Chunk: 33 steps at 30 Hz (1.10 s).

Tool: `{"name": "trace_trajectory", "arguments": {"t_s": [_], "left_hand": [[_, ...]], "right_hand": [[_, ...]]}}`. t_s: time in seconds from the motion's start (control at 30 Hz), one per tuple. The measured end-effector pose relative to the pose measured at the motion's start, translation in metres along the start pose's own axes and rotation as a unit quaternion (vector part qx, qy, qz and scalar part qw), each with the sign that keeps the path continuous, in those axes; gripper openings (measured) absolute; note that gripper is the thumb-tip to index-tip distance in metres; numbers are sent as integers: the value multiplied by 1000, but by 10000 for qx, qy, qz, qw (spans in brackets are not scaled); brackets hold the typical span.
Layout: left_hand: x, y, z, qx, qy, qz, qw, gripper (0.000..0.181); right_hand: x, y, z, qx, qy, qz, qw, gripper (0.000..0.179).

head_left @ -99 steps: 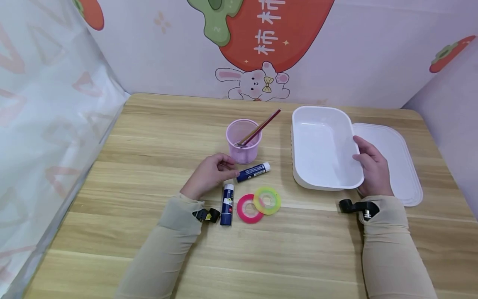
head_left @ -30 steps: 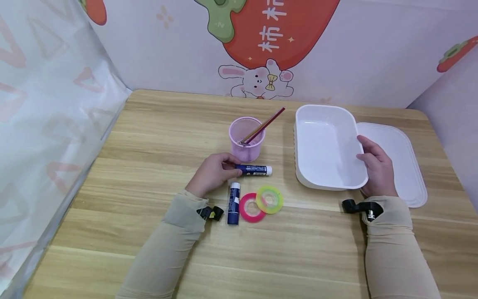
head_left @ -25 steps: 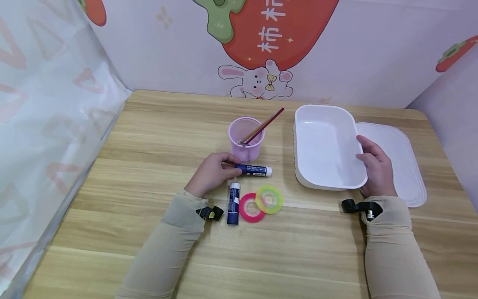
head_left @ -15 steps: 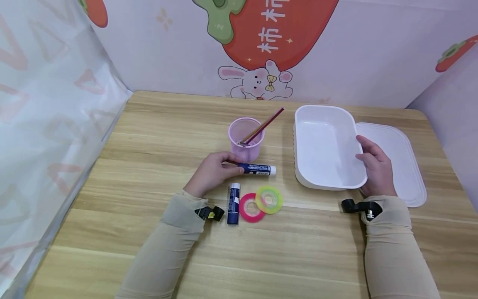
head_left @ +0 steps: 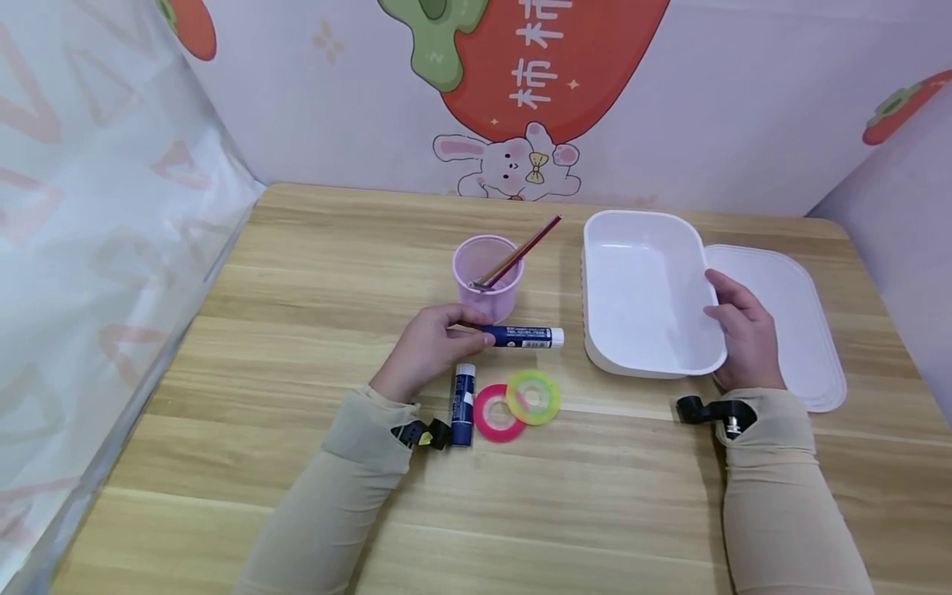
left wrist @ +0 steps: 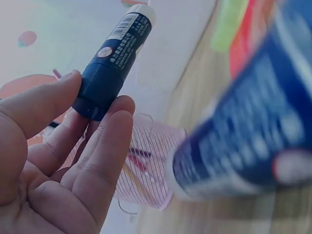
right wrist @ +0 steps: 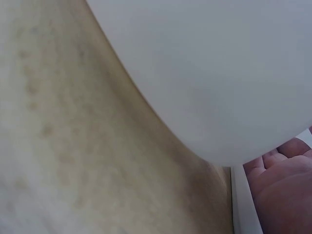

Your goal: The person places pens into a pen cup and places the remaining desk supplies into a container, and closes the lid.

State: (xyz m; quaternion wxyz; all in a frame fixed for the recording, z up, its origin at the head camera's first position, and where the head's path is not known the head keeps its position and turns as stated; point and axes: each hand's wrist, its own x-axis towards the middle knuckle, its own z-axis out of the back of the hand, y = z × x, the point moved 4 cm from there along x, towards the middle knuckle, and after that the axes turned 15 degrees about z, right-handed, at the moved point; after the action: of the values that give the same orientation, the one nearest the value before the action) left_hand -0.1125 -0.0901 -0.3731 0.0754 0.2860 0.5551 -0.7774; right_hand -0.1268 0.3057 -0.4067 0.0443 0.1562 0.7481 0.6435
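Two-handed hold at a wood-grain table [head_left: 595, 504]. With the left hand [head_left: 427, 347], pinching a blue glue stick [head_left: 521, 336] narrowly between thumb and fingers at its dark end, its white cap directed toward a white box [head_left: 643, 306]; just in front of a pink cup [head_left: 500, 304] and near the box, outside it. Impossible to tell whether touching the tabletop. With the right hand [head_left: 747, 343], gripping the box at its right rim, thumb and finger against the edge. Beyond that hand, partly covered by it and the box, a white lid [head_left: 799, 330]. Inside the cup, leaning right, slender red and tan rods [head_left: 537, 237]. Nearer the body, lying lengthwise, cap outward, a second glue stick [head_left: 463, 405]; just beside it, a pink tape ring [head_left: 480, 413], overlapped by a yellow tape ring [head_left: 550, 403]. Along the far edge, a pale backdrop [head_left: 320, 116] with a printed rabbit [head_left: 502, 165].
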Motion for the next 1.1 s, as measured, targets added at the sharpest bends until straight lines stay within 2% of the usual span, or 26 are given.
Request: {"name": "trace_trajectory", "arguments": {"t_s": [0.17, 0.4, 0.7, 0.97, 1.1], "left_hand": [[-4, -7, -6, -86, -11, -201, 9998, 23], [-9, -18, -15, -140, -104, -288, 9994, 22], [-8, -32, -36, -216, 98, -453, 9987, 22], [-6, -39, -53, 28, 36, -639, 9979, 22], [-4, -42, -60, 162, -63, -657, 9977, 22]], "right_hand": [[-1, 1, 0, -39, 23, -18, 10000, 48], [0, 1, 0, 23, 11, 31, 10000, 48], [-1, 0, 1, 22, 15, 57, 10000, 49], [0, -1, 1, 205, -9, 79, 9998, 49], [0, -1, 2, 121, 15, 87, 9999, 49]]}}
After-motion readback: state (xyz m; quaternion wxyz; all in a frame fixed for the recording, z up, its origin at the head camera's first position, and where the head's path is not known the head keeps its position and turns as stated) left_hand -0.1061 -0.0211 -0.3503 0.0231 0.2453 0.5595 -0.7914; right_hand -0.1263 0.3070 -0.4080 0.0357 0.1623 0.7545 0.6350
